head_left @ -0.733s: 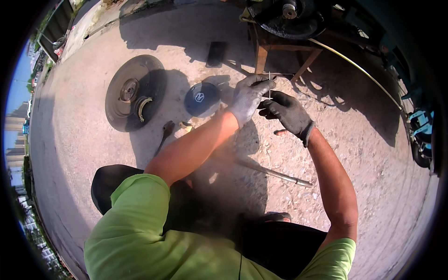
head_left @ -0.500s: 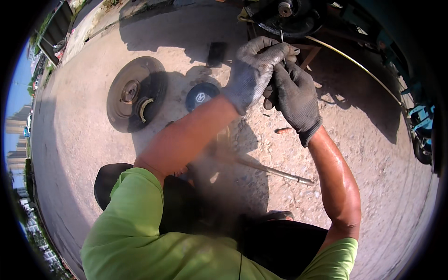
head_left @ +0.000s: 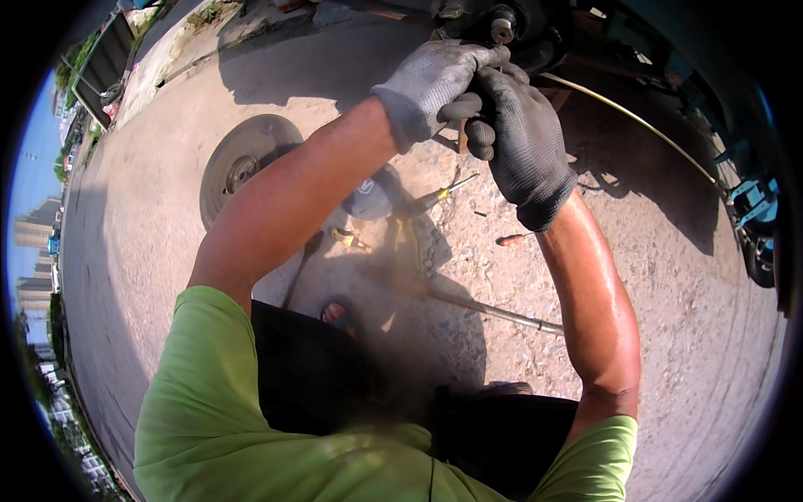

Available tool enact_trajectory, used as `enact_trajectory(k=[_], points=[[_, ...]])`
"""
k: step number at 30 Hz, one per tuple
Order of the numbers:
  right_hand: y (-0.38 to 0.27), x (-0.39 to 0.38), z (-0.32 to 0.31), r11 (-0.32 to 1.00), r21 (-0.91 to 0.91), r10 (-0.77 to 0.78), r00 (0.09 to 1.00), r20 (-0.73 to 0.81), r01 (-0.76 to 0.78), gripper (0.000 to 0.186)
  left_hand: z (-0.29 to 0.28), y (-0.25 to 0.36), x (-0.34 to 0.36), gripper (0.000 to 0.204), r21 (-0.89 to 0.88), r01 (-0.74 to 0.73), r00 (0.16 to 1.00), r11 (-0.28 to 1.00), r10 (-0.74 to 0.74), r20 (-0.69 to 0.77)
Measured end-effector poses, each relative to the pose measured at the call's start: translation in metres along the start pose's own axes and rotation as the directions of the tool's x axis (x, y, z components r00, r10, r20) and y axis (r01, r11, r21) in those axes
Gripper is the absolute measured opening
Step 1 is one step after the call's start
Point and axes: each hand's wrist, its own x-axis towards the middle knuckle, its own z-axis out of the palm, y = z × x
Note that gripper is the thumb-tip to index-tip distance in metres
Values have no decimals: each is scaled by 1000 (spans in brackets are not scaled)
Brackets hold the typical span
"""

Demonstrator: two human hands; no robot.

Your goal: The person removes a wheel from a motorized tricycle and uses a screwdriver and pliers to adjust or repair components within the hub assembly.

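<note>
Both of my gloved hands are raised together just below a dark wheel hub [head_left: 503, 30] with a bright metal centre, at the top of the head view. My left hand [head_left: 437, 88], in a light grey glove, has its thumb and fingers pinched beneath the hub. Close against it on the right, my right hand [head_left: 529, 134] in a darker, dirtier glove is curled with its fingers closed. Whatever lies between the fingertips is hidden by the gloves. My left forearm passes over part of a round brake drum [head_left: 219, 180] lying on the ground.
A dark round cap [head_left: 372, 199] lies near a yellow-handled screwdriver [head_left: 443, 194]. Further right is an orange-handled tool [head_left: 508, 240]. A long metal bar [head_left: 502, 313] lies nearer my feet. A pale yellow hose or rod [head_left: 640, 113] slants past the hub, beside blue machinery [head_left: 753, 205].
Both hands have moved up towards the hub. The thin metal rod seen between my fingers is now hidden. My left forearm has shifted left, partly covering the drum and uncovering the yellow-handled screwdriver.
</note>
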Motion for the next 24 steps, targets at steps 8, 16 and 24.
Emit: enact_trajectory(k=[8, 16, 24], points=[[-15, 5, 11, 948, 244, 229, 971, -71, -205, 25, -2, 25, -15, 16, 244, 61, 997, 968, -72, 35], [-22, 8, 13, 984, -158, 76, 995, -66, -86, 26, -21, 27, -9, 17, 578, -228, 963, 784, 96, 250], [-3, 4, 6, 958, -272, 53, 989, -138, -89, 28, -27, 5, 1, 35, 838, -533, 778, 119, 458, 430]])
